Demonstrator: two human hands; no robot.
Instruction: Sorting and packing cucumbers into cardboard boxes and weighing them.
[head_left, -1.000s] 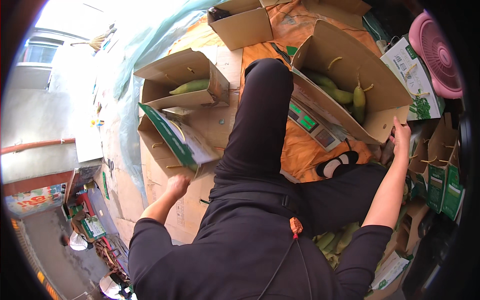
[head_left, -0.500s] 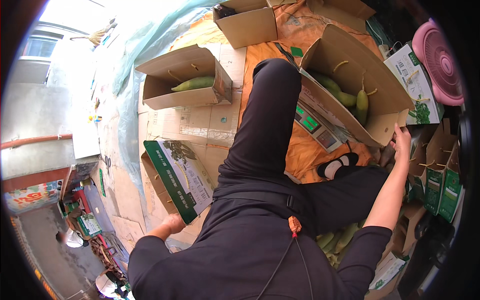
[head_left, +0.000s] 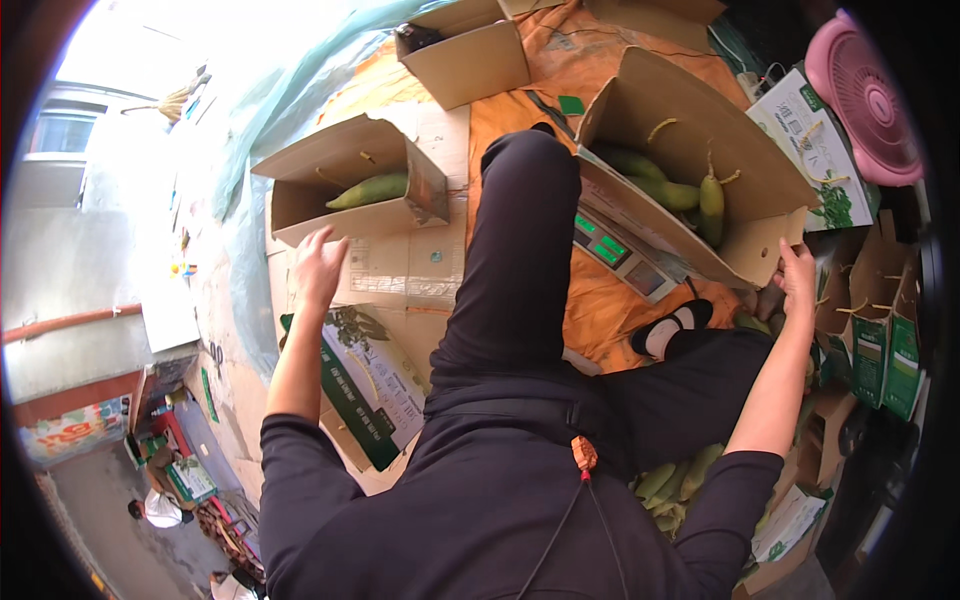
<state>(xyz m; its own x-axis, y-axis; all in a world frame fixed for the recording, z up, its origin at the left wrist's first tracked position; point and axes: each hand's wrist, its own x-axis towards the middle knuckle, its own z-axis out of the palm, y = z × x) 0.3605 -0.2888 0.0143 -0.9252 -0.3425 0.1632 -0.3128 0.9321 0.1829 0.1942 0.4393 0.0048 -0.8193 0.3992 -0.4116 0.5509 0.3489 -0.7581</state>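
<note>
My right hand (head_left: 796,276) pinches the near corner of a large open cardboard box (head_left: 745,125). Inside that box lie several long green radishes (head_left: 712,208), and it rests on a digital scale (head_left: 625,262) with a lit green display. My left hand (head_left: 320,268) is empty, fingers spread, just short of a smaller open box (head_left: 425,190). One green radish (head_left: 368,191) shows in this smaller box. Under my left forearm, beside my thigh, lies a white and green printed carton (head_left: 375,385).
A pink fan (head_left: 868,105) stands at the far right by a printed carton (head_left: 812,150). Green cartons (head_left: 885,360) line the right side. Radishes (head_left: 675,490) lie by my right hip. Another open box (head_left: 468,55) sits at the back on orange sheeting (head_left: 590,345).
My left hand has let go of the printed carton by my thigh and moved forward to the smaller box. My right hand keeps its hold on the large box.
</note>
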